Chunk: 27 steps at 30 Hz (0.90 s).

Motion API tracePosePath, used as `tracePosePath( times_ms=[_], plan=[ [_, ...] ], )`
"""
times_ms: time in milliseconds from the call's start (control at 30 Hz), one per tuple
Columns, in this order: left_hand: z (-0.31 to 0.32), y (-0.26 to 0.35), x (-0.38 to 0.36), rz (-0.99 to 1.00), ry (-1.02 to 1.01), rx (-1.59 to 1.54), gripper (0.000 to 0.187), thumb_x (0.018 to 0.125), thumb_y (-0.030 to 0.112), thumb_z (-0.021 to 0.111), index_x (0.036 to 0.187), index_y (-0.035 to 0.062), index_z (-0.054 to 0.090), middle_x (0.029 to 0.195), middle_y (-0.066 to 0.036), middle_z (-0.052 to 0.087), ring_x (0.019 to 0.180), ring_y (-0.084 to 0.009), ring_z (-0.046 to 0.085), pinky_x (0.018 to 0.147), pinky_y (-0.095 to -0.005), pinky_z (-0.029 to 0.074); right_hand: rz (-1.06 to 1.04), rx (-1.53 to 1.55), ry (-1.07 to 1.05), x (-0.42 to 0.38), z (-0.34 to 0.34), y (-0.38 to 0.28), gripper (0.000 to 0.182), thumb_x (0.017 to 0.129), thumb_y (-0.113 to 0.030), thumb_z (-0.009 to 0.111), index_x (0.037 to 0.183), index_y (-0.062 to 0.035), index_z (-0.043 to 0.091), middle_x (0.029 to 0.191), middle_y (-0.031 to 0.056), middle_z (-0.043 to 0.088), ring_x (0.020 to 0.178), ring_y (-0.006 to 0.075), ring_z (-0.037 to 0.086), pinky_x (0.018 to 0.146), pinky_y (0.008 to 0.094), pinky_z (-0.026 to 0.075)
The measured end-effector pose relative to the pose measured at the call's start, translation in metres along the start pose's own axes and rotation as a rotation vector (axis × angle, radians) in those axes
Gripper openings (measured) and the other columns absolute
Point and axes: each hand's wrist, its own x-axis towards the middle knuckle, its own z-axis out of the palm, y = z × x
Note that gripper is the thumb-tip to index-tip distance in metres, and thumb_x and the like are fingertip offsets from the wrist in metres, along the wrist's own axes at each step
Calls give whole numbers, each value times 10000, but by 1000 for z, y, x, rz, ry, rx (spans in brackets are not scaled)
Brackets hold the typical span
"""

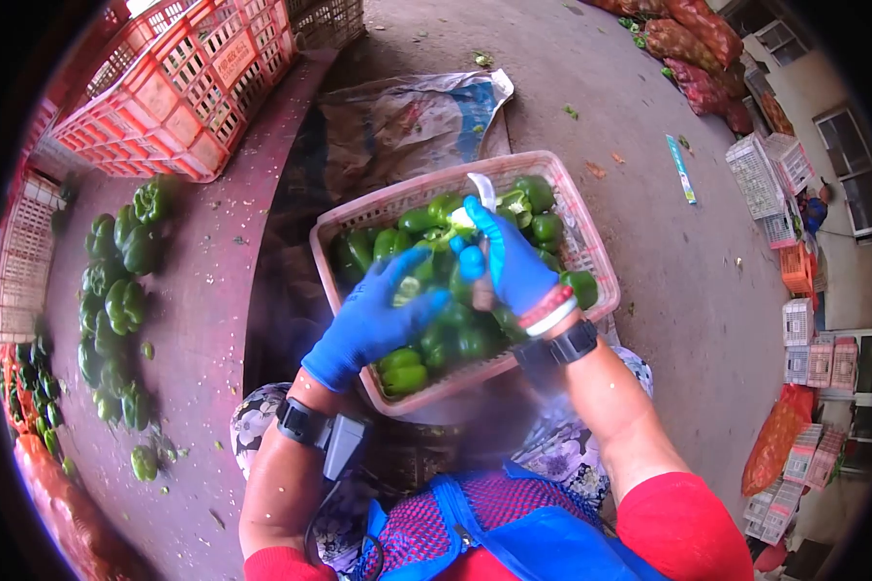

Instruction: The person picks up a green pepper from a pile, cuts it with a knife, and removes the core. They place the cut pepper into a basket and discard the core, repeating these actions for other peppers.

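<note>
My left hand [373, 312], in a blue glove, reaches over the near left of a pinkish crate [344, 315] of green bell peppers [394, 242]. Its fingers and thumb are spread, with pale green pepper showing between them. Over the crate's right half, my right hand [510, 259], also gloved in blue, is closed around a knife [482, 191]. The curved, light blade points up past the fingers, and a brown handle end shows below the palm. A whitish pepper core [462, 220] lies right at the fingertips.
Loose green peppers [116, 305] form a long pile on the floor at left. Stacked red crates [179, 97] stand at upper left. A crumpled sack [397, 126] lies beyond my crate. Filled net sacks [698, 73] and more crates [756, 179] line the right side.
</note>
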Motion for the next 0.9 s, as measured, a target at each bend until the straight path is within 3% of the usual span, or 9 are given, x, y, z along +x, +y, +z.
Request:
tracePosePath(
  times_ms=[33, 133, 167, 233, 400, 467, 633, 700, 900],
  plan=[
    [-9, 7, 5, 51, 14, 167, 573, 963, 175, 674, 1483, 72, 455, 1289, -89, 590, 1107, -163, 635, 984, -301, 501, 10, -64, -60, -8, 7, 0, 361, 983, -450, 618, 1049, -95, 632, 691, 24, 595, 495, 97, 506, 453, 240, 401],
    [-12, 18, 12, -171, -102, -662, 546, 976, 125, 638, 1486, 75, 449, 1298, -102, 592, 1100, -172, 644, 945, -290, 516, 39, -322, -191, -25, 21, 4, 430, 1014, -524, 526, 1030, -107, 630, 624, 25, 564, 484, 105, 506, 449, 258, 407],
    [-10, 15, 12, -78, -79, -518, 472, 988, 99, 600, 1441, 48, 477, 1196, -104, 641, 1023, -184, 678, 872, -303, 559, 60, -450, -202, -27, 22, 7, 449, 1018, -535, 512, 1028, -104, 638, 613, 27, 558, 482, 107, 508, 451, 260, 409],
    [-17, 13, 14, -309, -115, -614, 409, 992, 103, 589, 1386, 32, 510, 1112, -91, 662, 950, -184, 694, 813, -316, 581, 4, -762, -120, -32, 28, 9, 481, 1017, -551, 504, 1014, -93, 652, 606, 30, 554, 482, 112, 516, 457, 261, 409],
    [-19, 4, 15, -570, -82, -979, 300, 987, 105, 588, 1269, 8, 561, 1020, -90, 684, 840, -204, 713, 757, -327, 600, -232, -634, -26, -32, 31, 9, 472, 982, -512, 603, 1027, -50, 691, 712, 25, 649, 610, 141, 612, 570, 283, 488],
    [-14, 9, 15, -555, -93, -921, 290, 982, 103, 593, 1253, 1, 564, 1018, -100, 683, 843, -222, 717, 770, -340, 604, -448, -861, -41, -40, 37, 10, 441, 958, -479, 659, 1042, -48, 702, 756, 14, 685, 667, 148, 640, 626, 303, 522],
    [-7, 8, 9, -537, -144, -843, 297, 965, 99, 621, 1236, -9, 567, 1010, -112, 681, 849, -237, 724, 758, -368, 619, -683, -1166, 6, -16, 20, 19, 207, 917, -223, 686, 1003, -35, 689, 860, 191, 705, 800, 351, 701, 719, 426, 538],
    [-13, 9, 11, -631, -141, -879, 308, 954, 89, 635, 1237, -12, 566, 1009, -113, 679, 848, -238, 727, 740, -373, 624, -710, -1168, 12, -15, 22, 26, 206, 925, -230, 678, 984, -33, 684, 857, 184, 709, 810, 357, 701, 720, 433, 538],
    [-26, 20, 14, -507, -187, -648, 338, 932, 104, 674, 1241, 10, 576, 988, -73, 675, 762, -163, 698, 652, -308, 608, -790, -1041, -36, -12, 27, 25, 180, 939, -189, 655, 1021, -31, 680, 868, 171, 716, 804, 326, 705, 727, 404, 544]
  ],
)
